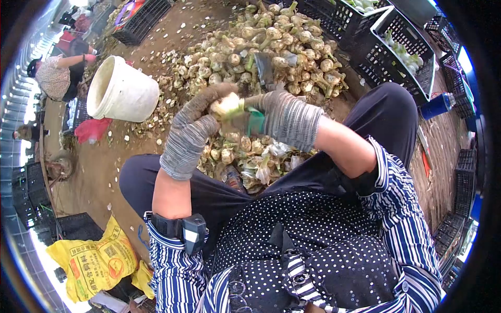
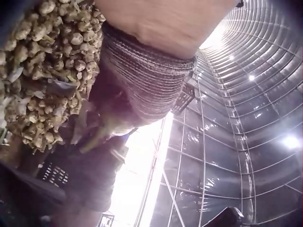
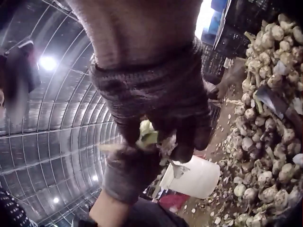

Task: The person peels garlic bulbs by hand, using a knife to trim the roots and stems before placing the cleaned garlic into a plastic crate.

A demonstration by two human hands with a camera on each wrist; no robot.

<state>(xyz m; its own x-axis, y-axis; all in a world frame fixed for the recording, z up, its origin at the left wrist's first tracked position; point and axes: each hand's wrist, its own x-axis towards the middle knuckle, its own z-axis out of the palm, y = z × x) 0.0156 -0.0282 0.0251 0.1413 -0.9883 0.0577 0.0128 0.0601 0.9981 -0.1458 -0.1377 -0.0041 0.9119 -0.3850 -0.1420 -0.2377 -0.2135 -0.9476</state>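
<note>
Striped sleeves fill the bottom of the head view, and both gloved hands meet at frame centre. Between them sits a pale bulb (image 1: 227,106): the left hand (image 1: 190,133) curls its fingers up around the bulb's left side, while the right hand (image 1: 282,117) grips it from the right, fingers clenched over a green stalk. Behind them lies the heap of bulbs (image 1: 266,47), with a white bucket (image 1: 122,91) at upper left.

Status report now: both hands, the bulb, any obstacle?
Left hand and right hand, gloved, both grip one pale bulb. Knife stuck in the pile. Nothing blocks.
</note>
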